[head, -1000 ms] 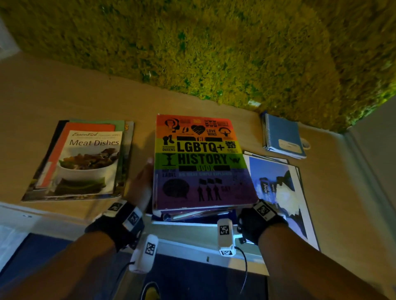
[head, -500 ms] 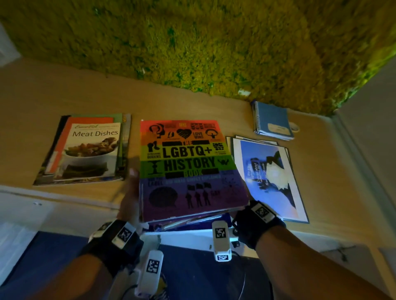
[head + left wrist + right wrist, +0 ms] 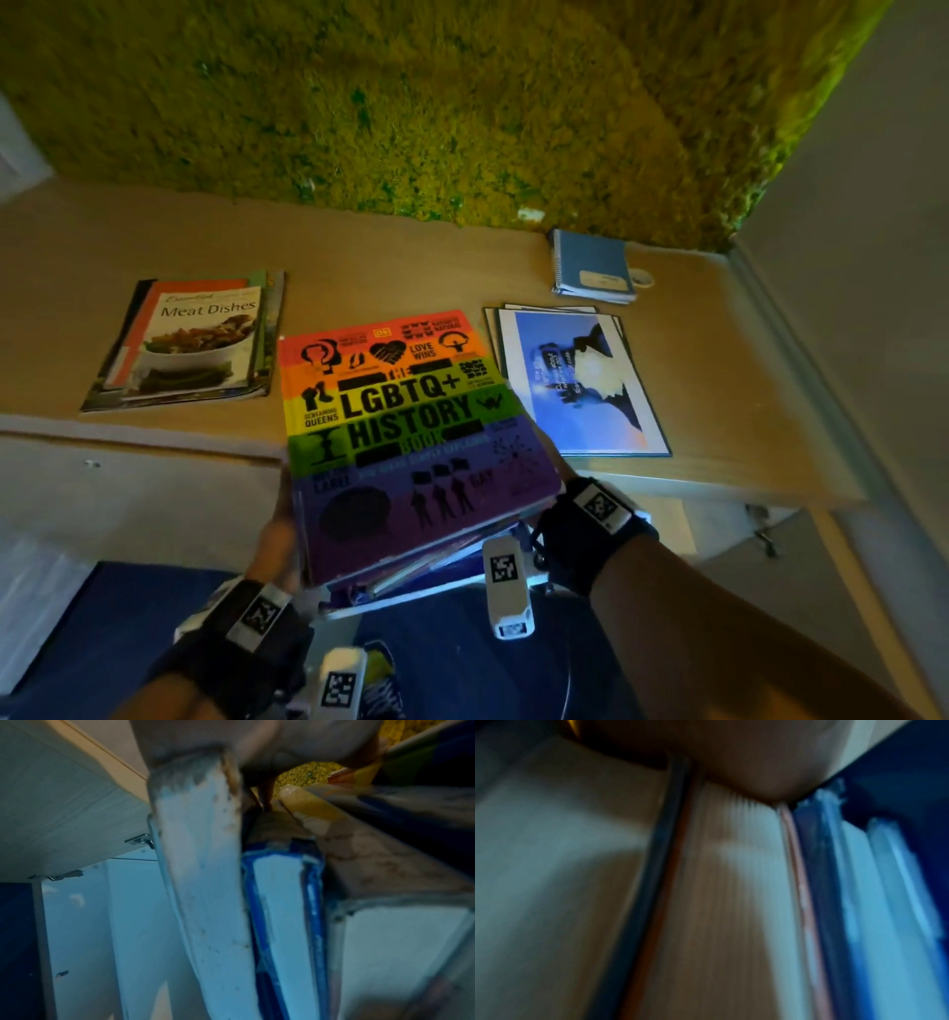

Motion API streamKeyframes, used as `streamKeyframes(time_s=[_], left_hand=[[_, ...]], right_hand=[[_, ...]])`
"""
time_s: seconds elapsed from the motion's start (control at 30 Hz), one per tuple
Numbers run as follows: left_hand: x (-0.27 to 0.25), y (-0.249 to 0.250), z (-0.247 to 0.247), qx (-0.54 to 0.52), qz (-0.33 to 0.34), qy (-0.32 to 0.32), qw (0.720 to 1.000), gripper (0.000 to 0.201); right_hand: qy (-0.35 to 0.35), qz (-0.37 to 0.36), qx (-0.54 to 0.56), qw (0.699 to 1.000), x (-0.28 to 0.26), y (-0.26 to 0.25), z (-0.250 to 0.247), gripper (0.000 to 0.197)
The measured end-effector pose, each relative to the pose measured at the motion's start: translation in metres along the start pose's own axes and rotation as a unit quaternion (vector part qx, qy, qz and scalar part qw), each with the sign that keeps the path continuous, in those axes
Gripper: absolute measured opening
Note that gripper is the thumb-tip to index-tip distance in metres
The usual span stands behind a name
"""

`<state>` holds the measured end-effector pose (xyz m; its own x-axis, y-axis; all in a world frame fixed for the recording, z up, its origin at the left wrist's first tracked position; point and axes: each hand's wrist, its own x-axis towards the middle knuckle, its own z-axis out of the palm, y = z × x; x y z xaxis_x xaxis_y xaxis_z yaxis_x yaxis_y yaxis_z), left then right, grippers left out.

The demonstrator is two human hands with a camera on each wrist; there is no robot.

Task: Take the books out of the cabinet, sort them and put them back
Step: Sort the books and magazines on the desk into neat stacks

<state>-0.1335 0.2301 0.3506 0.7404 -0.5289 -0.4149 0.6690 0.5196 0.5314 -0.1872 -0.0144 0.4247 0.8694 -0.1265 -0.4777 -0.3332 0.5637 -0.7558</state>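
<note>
Lower centre: my left hand [image 3: 277, 534] and right hand [image 3: 557, 475] clasp the book stack [image 3: 411, 437] by its sides, clear of the worktop [image 3: 359, 257]. Three sorted piles lie there; shelving remains, I judge.

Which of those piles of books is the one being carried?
The stack topped by the rainbow-striped history book: left hand and right hand hold its sides. The others lie untouched on the countertop.
</note>
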Motion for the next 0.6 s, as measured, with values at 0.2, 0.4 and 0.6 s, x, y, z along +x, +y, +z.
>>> streamKeyframes(time_s=[0.2, 0.4, 0.6], left_hand=[[-0.029, 0.001, 0.007, 0.04, -0.014, 0.054, 0.998, 0.061], [-0.047, 0.014, 0.042, -0.003, -0.126, -0.104, 0.986, 0.094], [-0.049, 0.0, -0.015, -0.102, -0.095, -0.295, 0.945, 0.095]], right_hand=[[0.001, 0.012, 0.004, 1.0, -0.013, 0.02, 0.001, 0.05], [-0.049, 0.022, 0.036, 0.998, -0.025, 0.029, -0.009, 0.072], [-0.06, -0.024, -0.003, 0.998, -0.051, 0.057, -0.017, 0.073]])
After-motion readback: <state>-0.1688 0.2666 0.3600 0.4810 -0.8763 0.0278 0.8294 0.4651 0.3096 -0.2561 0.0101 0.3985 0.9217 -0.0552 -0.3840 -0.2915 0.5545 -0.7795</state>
